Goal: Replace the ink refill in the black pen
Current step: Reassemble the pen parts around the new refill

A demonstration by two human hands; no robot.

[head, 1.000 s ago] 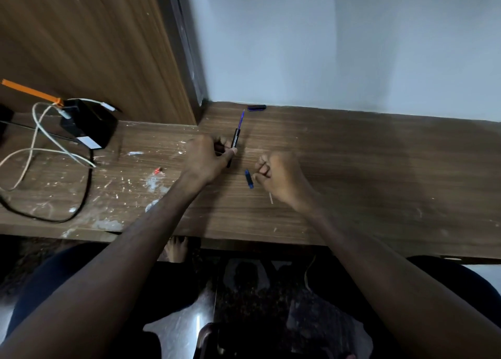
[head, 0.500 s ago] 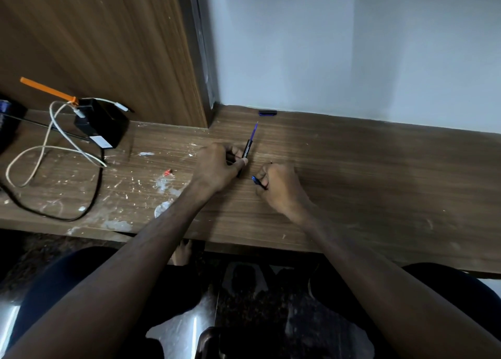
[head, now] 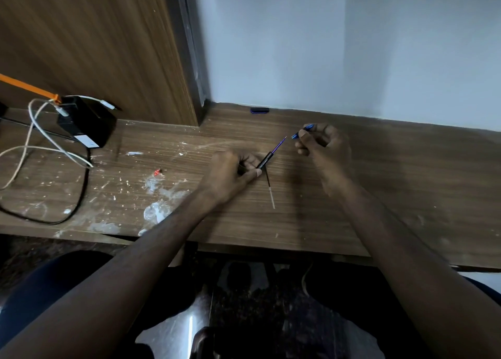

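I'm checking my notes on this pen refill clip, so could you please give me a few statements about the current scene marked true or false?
1. The left hand holds the black pen barrel with a refill tip sticking out of it. True.
2. The right hand is empty. False: it pinches a small blue piece.
3. A thin refill lies on the wooden desk near the left hand. True.
4. The blue piece is already fitted on the pen. False: it is held apart from the refill tip.
5. A dark cap lies at the front edge of the desk. False: it lies by the wall.
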